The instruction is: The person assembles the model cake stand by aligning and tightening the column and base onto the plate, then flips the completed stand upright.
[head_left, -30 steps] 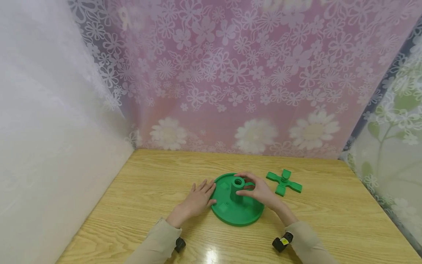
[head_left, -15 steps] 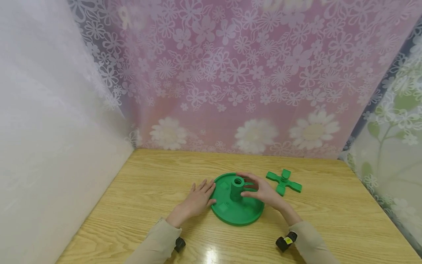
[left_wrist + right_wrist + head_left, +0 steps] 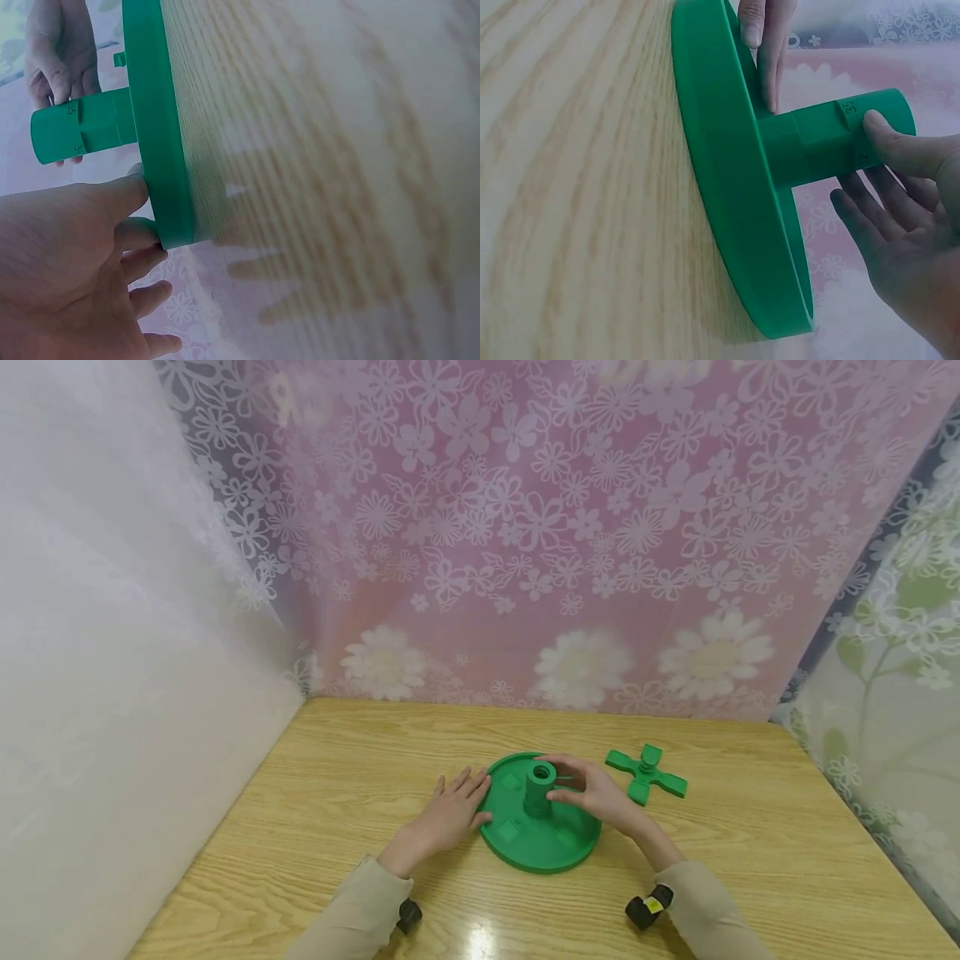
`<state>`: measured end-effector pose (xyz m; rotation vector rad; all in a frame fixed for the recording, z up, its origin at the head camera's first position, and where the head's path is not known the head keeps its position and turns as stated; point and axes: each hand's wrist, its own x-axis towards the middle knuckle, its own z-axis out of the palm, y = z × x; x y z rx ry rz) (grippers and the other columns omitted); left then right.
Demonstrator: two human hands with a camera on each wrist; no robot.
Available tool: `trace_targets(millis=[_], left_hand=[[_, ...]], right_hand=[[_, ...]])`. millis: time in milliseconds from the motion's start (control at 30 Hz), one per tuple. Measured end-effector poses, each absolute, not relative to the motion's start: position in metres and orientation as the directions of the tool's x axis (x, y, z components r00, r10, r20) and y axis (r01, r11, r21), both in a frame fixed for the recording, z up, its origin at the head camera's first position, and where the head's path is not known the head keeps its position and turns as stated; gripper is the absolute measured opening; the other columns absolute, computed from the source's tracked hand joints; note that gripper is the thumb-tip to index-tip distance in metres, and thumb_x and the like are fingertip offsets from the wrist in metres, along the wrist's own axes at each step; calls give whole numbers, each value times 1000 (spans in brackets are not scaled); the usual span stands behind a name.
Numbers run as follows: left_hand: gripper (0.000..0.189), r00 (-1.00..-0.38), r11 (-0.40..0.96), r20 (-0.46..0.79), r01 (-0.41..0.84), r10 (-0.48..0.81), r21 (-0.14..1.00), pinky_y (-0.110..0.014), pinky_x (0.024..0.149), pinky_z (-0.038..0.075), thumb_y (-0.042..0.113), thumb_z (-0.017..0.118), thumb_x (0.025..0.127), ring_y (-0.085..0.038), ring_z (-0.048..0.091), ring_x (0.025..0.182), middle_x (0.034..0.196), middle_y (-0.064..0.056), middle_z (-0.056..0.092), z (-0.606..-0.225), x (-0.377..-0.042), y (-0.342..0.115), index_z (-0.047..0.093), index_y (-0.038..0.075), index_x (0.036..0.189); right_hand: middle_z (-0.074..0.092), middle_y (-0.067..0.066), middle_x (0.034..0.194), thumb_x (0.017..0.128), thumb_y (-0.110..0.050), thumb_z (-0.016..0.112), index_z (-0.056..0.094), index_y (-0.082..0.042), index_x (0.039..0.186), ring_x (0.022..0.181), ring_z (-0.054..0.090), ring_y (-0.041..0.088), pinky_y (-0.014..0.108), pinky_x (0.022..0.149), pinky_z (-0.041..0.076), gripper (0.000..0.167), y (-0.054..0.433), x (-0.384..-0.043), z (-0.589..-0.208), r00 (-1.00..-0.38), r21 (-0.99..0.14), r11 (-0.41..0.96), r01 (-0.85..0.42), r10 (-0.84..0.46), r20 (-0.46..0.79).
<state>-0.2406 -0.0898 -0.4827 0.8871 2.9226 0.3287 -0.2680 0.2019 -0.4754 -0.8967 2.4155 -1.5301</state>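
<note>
Head: green hollow cylinder (image 3: 537, 797) stands upright at middle of rimmed green disc (image 3: 534, 853) on wood-grain table (image 3: 360, 752); left hand (image 3: 442, 820), fingers spread, touches rim; right hand (image 3: 600, 795) holds cylinder between thumb and fingers; green cross-shaped piece (image 3: 647, 775) lies near disc.
Left wrist: cylinder plain-walled, small markings.
Right wrist: "35" visible on cylinder.

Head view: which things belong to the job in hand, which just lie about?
In the job:
green round tray, left hand touching its rim
green cylinder upright on it, held by right hand

Lying about:
green cross-shaped piece, untouched on the table; possibly related
</note>
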Motion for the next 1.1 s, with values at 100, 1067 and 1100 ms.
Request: trace_targets(millis=[100,1067,1100], left_hand=[[64,-832,810,-8,539,555,231,-66,118,21,37,51,107,-36,22,153,166,-12,27,-482,-240,-90,35,2,157],[64,-828,809,-14,545,561,221,-65,118,22,38,51,107,-36,22,153,166,-12,27,-480,-239,-90,35,2,157],[64,-828,809,-13,545,561,219,-65,118,22,38,51,107,-36,22,153,166,-12,27,-480,-239,-90,35,2,157]], right_hand=[[55,12,146,95,-19,73,50,-8,149,128,59,34,37,102,52,59,201,-268,-474,-809,-853,310,-420,-553,198],[54,21,146,97,-13,71,54,-10,146,129,55,41,35,102,52,52,206,-256,-471,-831,-858,254,-446,-474,292],[55,20,145,98,-13,69,54,-10,146,129,55,41,33,102,52,50,210,-256,-471,-830,-856,253,-451,-470,299]])
